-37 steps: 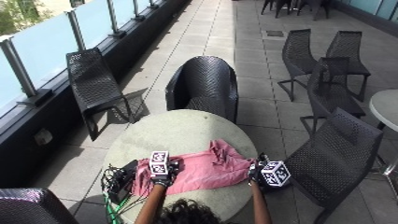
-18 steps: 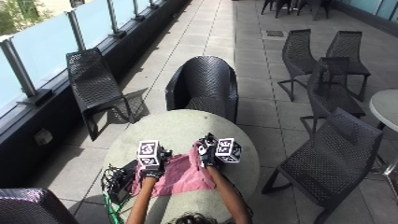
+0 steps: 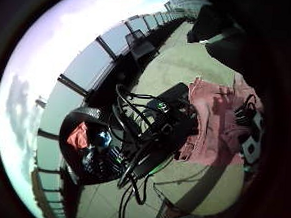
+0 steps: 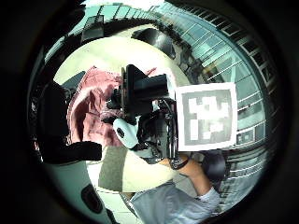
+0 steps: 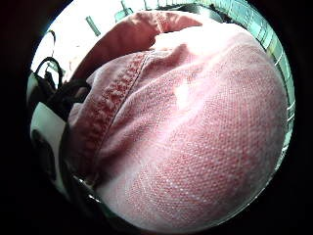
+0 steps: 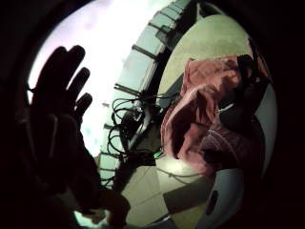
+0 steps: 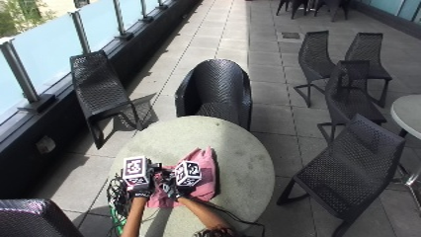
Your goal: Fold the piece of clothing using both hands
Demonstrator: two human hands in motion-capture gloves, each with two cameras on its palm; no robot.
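Observation:
A pink garment (image 7: 201, 174) lies doubled over on the near left part of the round grey table (image 7: 243, 148). My right hand (image 7: 173, 188) is over its near left portion and grips a fold of the cloth, which fills the right little finger side palm view (image 5: 186, 127). My left hand (image 7: 138, 184) hovers just left of the garment's edge, palm toward the right hand. It shows with straight, spread fingers (image 6: 62, 95) in the right thumb side view. The left thumb side view shows the right hand (image 4: 149, 133) against the pink garment (image 4: 93, 102).
A tangle of black cables (image 7: 117, 195) and a dark box (image 3: 171, 98) sit at the table's left edge beside the garment. Black chairs stand around: one behind the table (image 7: 217, 91), one to its right (image 7: 349, 168), one at the near left corner (image 7: 33, 217).
My right hand has swept from the table's right side to the left, carrying the garment's right part over the rest. The left hand has stayed near the left edge.

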